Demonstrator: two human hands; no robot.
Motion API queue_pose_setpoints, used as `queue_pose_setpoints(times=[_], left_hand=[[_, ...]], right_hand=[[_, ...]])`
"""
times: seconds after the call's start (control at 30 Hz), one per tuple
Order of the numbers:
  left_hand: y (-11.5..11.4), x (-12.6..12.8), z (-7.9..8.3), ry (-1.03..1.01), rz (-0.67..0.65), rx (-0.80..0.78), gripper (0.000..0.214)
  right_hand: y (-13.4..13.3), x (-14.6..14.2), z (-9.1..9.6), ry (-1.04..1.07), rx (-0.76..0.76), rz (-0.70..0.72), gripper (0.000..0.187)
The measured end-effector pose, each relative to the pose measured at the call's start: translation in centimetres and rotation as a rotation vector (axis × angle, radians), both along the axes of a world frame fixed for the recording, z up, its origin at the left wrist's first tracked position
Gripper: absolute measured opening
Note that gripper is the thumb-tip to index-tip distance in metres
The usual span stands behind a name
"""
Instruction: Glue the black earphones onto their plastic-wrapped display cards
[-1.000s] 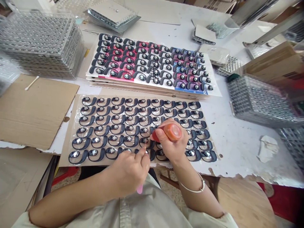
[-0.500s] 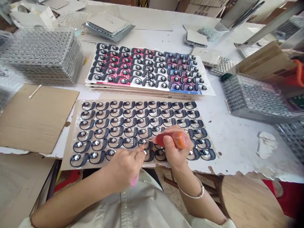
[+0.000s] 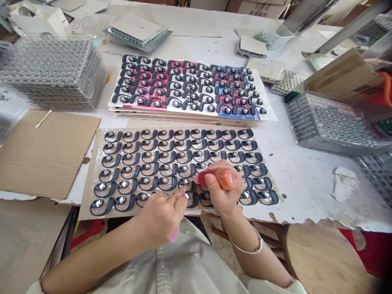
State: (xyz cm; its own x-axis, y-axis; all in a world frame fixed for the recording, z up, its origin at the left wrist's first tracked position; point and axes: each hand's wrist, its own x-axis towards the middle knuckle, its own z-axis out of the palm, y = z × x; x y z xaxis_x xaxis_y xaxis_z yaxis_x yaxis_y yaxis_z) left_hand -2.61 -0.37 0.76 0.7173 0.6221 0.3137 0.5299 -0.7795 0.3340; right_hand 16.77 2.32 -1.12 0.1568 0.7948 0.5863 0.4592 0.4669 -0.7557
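1. Fingers (image 3: 180,197) of the left hand (image 3: 161,218): closed narrow on a slim pink plastic-handled pick (image 3: 174,234), with the handle running down below the palm (the working tip is too small to make out from this view).
2. Fingers (image 3: 211,181) of the right hand (image 3: 225,190): wrapped around an orange-and-red plastic squeeze bottle (image 3: 219,179), held nearly level with its red end toward the left hand. A silver wire bangle (image 3: 246,243) sits on that wrist.
3. Work position: both hands are over the lower rows of a tan cardboard backing sheet (image 3: 87,206), which carries rows of black over-ear hook earphones (image 3: 145,200) under clear plastic film. The sheet lies on a white worktop (image 3: 309,192).
4. Step in hand (judgement): close work on single earphones, taken one at a time along the lower rows.
5. Next move calls for: a steady pick tip and a controlled bottle, keeping both hands clear of neighbouring earphones.
6. Surroundings: a stack of pink-and-blue printed cards (image 3: 190,85) holding more earphones lies just beyond the sheet, stacked clear plastic trays (image 3: 52,73) stand to the left, and a loose brown cardboard panel (image 3: 45,153) lies beside the sheet.
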Motion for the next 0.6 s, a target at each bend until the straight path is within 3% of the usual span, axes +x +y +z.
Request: queue_pose_setpoints(times=[0.6], left_hand=[[-0.06, -0.09, -0.11, -0.017, -0.01, -0.008, 0.025]], right_hand=[[-0.11, -0.28, 0.0, -0.052, 0.031, 0.021, 0.015]])
